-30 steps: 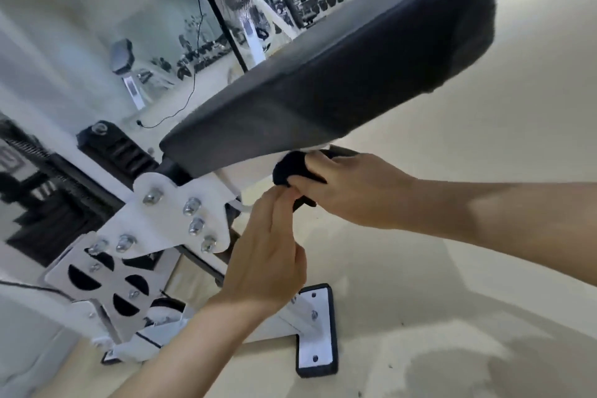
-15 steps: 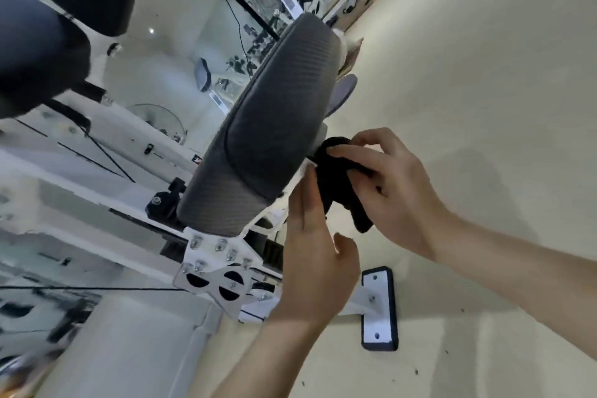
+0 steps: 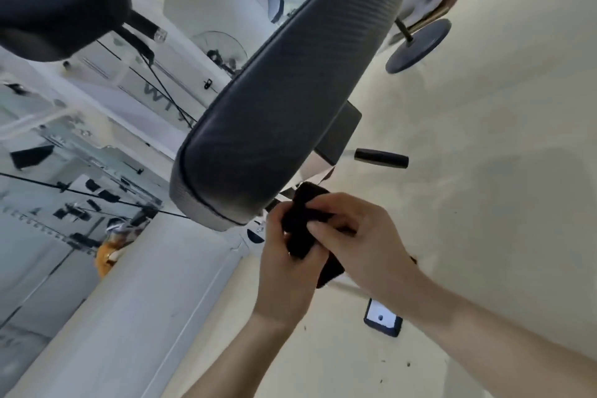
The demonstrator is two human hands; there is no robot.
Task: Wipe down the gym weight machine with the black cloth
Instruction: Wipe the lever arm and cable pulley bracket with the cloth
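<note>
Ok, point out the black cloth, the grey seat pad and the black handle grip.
black cloth [image 3: 298, 236], head view, on its bunched middle fold.
grey seat pad [image 3: 284, 100], head view, centre of its textured face.
black handle grip [image 3: 381, 158], head view, midway along the grip.

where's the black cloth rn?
Head view, lower centre: black cloth bunched between left hand and right hand, just below the near end of the grey seat pad.

At lower centre, the left hand [image 3: 287, 271] and right hand [image 3: 363, 252] both grip the bunched black cloth [image 3: 302, 220] just below the lower end of the grey seat pad [image 3: 284, 100]. A black handle [image 3: 381, 158] sticks out to its right.
</note>
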